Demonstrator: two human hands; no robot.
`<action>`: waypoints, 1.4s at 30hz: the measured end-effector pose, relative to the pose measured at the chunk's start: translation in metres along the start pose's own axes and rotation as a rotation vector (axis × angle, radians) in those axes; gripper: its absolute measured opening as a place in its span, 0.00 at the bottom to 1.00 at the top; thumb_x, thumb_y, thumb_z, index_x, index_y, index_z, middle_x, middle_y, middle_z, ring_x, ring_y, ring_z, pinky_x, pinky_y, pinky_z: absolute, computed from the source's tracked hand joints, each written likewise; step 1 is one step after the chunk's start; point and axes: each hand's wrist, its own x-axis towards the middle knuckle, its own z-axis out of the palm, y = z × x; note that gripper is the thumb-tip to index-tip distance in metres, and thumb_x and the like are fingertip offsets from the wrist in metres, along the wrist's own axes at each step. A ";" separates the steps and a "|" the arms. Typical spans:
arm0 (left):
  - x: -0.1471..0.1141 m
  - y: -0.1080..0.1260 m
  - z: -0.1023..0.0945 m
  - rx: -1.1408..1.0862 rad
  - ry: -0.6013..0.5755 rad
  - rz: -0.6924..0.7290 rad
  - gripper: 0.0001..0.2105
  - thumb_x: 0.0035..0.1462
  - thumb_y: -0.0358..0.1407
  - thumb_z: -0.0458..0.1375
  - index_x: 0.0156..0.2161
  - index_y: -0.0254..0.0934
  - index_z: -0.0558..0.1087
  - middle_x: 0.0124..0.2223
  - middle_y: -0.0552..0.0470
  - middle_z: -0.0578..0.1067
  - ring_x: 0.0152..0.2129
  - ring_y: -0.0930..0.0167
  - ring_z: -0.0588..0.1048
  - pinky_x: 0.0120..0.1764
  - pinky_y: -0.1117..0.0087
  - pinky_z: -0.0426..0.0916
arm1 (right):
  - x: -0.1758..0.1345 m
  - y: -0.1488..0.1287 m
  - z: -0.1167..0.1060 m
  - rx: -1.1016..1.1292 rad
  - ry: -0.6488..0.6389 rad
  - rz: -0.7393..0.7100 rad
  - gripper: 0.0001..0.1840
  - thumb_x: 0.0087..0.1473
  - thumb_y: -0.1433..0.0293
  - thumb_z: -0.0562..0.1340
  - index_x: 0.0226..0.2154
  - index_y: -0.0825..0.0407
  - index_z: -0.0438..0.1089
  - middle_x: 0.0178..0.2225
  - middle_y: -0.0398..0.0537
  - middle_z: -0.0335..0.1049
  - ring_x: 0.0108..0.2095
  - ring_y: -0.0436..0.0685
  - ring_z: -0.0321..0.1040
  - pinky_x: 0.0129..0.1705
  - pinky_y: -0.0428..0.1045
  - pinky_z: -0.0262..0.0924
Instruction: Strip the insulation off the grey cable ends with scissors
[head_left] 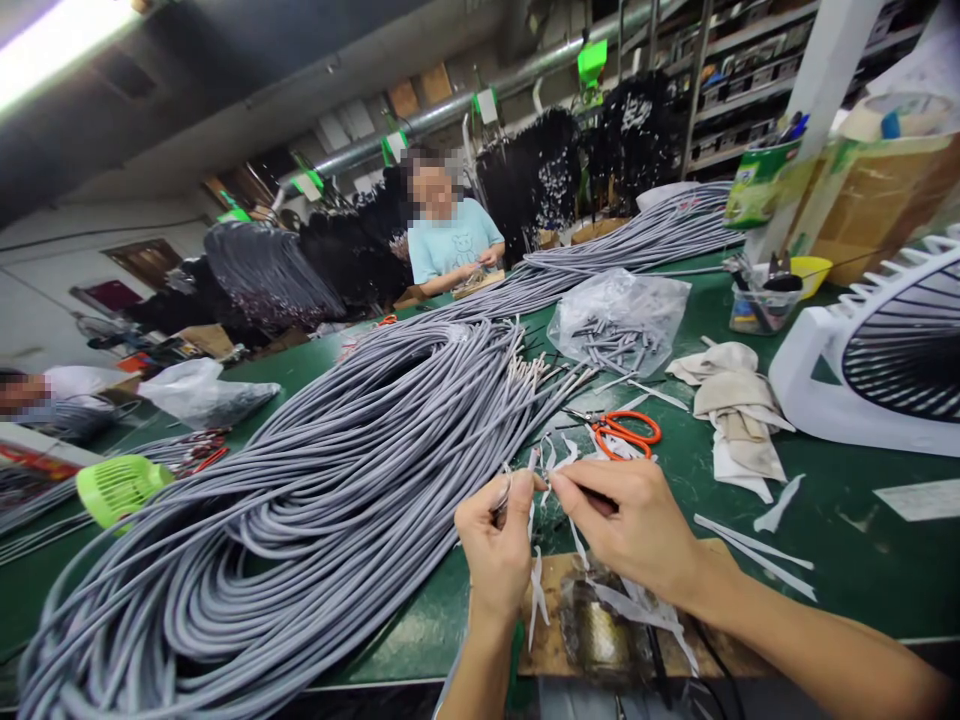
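My left hand (pixel 495 540) is closed in a pinch at the front edge of a large coil of grey cable (pixel 315 480). A grey cable runs up beside that wrist, and its end appears to be between the thumb and finger. My right hand (pixel 637 520) pinches close by, fingertips almost meeting the left ones; what it grips is too small to make out. Orange-handled scissors (pixel 626 432) lie just beyond the hands. White paper-like strips (pixel 538 590) hang and lie around them. Below sits a wooden board (pixel 544 640) carrying a metal device (pixel 604 630) with a black cord.
A clear plastic bag of short grey pieces (pixel 622 325), crumpled cloth gloves (pixel 735 395) and a white fan (pixel 862 350) stand to the right. A tub of tools (pixel 765 300) is behind. A green fan (pixel 124 488) is at left. A co-worker (pixel 454 240) sits across the table.
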 end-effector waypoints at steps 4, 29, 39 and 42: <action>-0.001 0.003 0.003 0.078 0.012 0.027 0.13 0.56 0.36 0.51 0.23 0.32 0.69 0.21 0.55 0.65 0.20 0.75 0.62 0.25 0.75 0.57 | -0.001 -0.001 0.002 -0.040 -0.004 0.007 0.18 0.55 0.71 0.52 0.15 0.53 0.59 0.14 0.38 0.54 0.17 0.45 0.50 0.23 0.44 0.44; 0.006 -0.003 -0.001 0.141 -0.120 -0.039 0.18 0.56 0.42 0.50 0.21 0.32 0.69 0.17 0.57 0.60 0.17 0.77 0.57 0.22 0.74 0.51 | 0.030 0.027 -0.021 -0.004 -0.064 -0.053 0.08 0.51 0.67 0.59 0.34 0.50 0.72 0.27 0.42 0.73 0.23 0.48 0.64 0.27 0.43 0.52; 0.004 -0.009 -0.010 0.450 -0.380 0.321 0.10 0.53 0.28 0.51 0.32 0.35 0.76 0.25 0.50 0.70 0.23 0.73 0.66 0.27 0.73 0.59 | 0.029 0.034 -0.016 0.293 -0.371 0.317 0.10 0.42 0.72 0.59 0.13 0.56 0.64 0.13 0.37 0.52 0.18 0.44 0.47 0.20 0.42 0.41; 0.003 -0.010 -0.012 0.295 -0.310 0.318 0.08 0.53 0.30 0.54 0.33 0.35 0.76 0.25 0.51 0.71 0.22 0.74 0.67 0.26 0.74 0.59 | 0.029 0.031 -0.010 0.533 -0.392 0.442 0.11 0.42 0.68 0.59 0.15 0.57 0.64 0.13 0.36 0.50 0.17 0.44 0.45 0.19 0.42 0.41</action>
